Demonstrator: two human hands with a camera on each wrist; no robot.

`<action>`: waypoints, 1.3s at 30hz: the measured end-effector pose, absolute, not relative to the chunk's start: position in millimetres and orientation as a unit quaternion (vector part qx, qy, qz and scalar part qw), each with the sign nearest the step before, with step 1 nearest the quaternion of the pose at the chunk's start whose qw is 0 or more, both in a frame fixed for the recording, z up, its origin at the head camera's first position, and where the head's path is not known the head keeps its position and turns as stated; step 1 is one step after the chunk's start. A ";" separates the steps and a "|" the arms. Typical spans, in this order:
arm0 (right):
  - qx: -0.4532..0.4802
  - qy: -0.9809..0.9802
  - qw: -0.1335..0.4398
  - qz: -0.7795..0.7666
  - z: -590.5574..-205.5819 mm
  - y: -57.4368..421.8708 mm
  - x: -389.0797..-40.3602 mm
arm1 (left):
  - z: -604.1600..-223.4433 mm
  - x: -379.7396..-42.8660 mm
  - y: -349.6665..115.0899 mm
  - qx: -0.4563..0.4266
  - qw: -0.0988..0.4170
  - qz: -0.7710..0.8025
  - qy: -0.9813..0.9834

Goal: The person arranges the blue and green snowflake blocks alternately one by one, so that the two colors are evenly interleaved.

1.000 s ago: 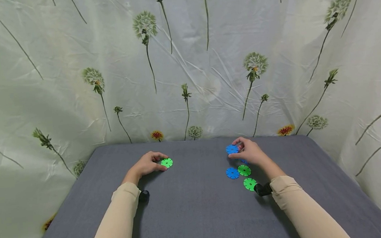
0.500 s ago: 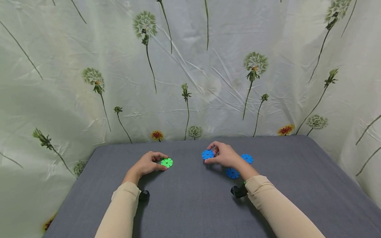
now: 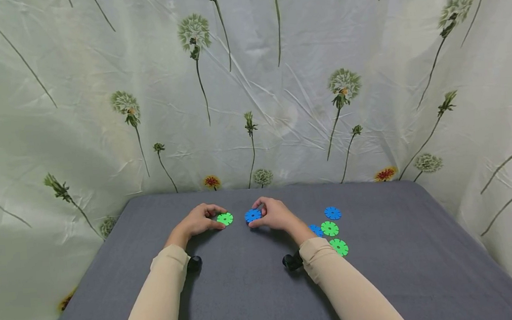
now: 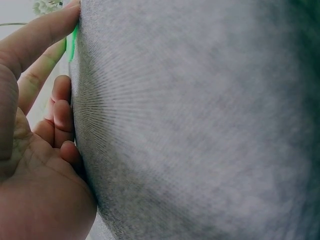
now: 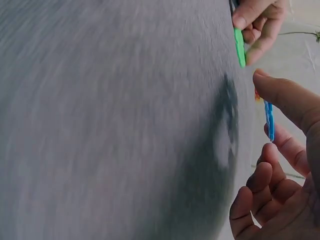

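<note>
My left hand pinches a green notched plastic disc between thumb and fingers, low at the far middle of the table. Only a thin green edge of that disc shows in the left wrist view. Just right of it, my right hand holds a blue notched disc by its rim. The right wrist view shows this blue disc edge-on between thumb and finger, raised above the cloth, its shadow below. A narrow gap separates the two discs.
Right of my right hand lie a blue disc, a green disc, a second green disc and another blue disc, the last two partly hidden by my arm. A grey cloth covers the table; a flowered curtain hangs behind.
My right hand has carried the blue disc leftward from above the loose discs to beside the green one. The left hand has stayed put with its green disc.
</note>
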State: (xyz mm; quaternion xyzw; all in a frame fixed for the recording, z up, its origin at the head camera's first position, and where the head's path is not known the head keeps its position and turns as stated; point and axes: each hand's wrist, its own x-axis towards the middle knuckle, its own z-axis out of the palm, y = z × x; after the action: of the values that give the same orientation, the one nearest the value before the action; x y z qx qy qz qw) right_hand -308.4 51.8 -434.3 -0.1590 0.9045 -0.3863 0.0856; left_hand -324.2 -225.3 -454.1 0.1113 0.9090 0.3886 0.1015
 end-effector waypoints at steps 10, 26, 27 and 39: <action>-0.142 0.911 0.087 -0.377 -443.8 33.0 -314.0 | -452.4 -324.3 -221.4 0.115 0.099 0.382 0.912; -0.113 0.912 0.103 -0.380 -446.5 27.8 -318.5 | -451.3 -323.1 -223.6 0.122 0.099 0.379 0.912; -0.113 0.912 0.103 -0.381 -446.9 27.5 -318.2 | -452.0 -323.4 -223.6 0.122 0.099 0.378 0.912; -0.110 0.915 0.100 -0.375 -449.9 24.5 -318.5 | -453.8 -323.4 -225.8 0.114 0.102 0.376 0.914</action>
State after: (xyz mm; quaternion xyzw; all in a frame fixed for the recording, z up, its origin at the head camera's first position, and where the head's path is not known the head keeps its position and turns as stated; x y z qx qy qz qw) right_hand -318.5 24.5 -449.9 -0.1103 0.9151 -0.3747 0.0999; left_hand -323.4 -225.8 -453.8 0.1139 0.9139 0.3761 0.1021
